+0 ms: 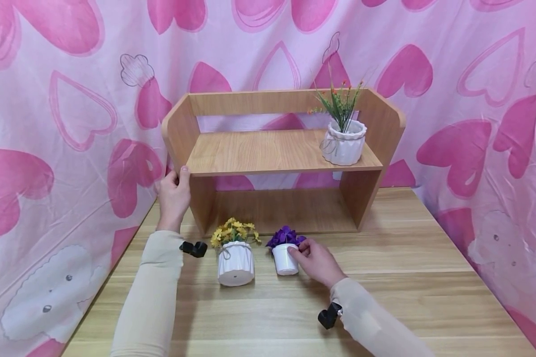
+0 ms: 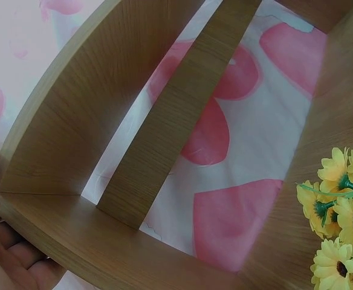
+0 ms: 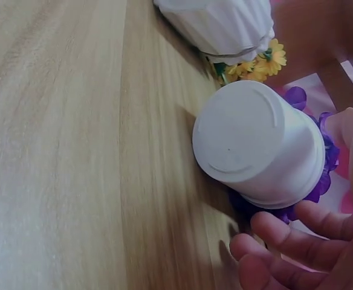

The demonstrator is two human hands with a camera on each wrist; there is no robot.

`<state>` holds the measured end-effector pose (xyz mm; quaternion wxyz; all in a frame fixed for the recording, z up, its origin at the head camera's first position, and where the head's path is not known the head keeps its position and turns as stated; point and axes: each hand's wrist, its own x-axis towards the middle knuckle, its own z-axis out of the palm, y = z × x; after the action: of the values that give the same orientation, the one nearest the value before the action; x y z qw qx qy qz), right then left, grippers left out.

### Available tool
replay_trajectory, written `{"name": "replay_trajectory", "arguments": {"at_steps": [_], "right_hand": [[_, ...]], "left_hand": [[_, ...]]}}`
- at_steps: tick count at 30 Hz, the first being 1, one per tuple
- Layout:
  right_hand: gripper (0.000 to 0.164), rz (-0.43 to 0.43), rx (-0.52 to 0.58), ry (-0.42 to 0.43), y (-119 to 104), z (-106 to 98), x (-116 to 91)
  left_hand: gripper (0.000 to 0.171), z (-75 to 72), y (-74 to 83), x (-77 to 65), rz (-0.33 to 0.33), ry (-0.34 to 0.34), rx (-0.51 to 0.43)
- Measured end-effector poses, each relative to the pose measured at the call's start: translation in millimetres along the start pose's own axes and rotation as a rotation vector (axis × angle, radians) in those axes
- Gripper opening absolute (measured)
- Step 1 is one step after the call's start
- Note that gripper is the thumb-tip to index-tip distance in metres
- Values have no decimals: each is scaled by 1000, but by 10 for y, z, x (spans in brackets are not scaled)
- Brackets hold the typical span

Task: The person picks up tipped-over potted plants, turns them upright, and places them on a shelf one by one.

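Observation:
My left hand grips the left side panel of a two-tier wooden shelf, thumb in front and fingers curled behind its edge. By the rim of a small white pot of purple flowers, my right hand has its thumb on one side and its fingers on the other. This pot lies tipped over, its round base facing the right wrist camera. Just left of it, a white ribbed pot of yellow flowers also lies on its side, blooms toward the shelf. Yellow blooms edge into the left wrist view.
On the shelf's upper board, at the right end, stands a white pot with green leaves and orange flowers. The shelf sits at the back of the wooden table. A pink heart-patterned curtain hangs close around the back and sides.

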<state>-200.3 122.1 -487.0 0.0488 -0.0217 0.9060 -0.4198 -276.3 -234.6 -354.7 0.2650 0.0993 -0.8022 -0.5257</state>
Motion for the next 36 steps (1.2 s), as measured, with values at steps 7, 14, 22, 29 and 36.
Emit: {"name": "replay_trajectory", "arguments": {"at_steps": [7,14,22,29,36], "right_hand": [[58,20,-88,-7,-7,70,61],[69,74,-104,-26,-51,83,85],[82,142,-102,-66,-59,90,117],[86,174,-59,-101,-68,72,121],[78,163,-41,-82,-59,70,94]], "left_hand": [[57,14,-8,7,3,8,8],[57,13,-5,11,11,2,-8],[58,3,3,5,-24,-18,-14],[55,7,0,-5,1,10,-1],[55,4,14,-8,1,7,-9]]}}
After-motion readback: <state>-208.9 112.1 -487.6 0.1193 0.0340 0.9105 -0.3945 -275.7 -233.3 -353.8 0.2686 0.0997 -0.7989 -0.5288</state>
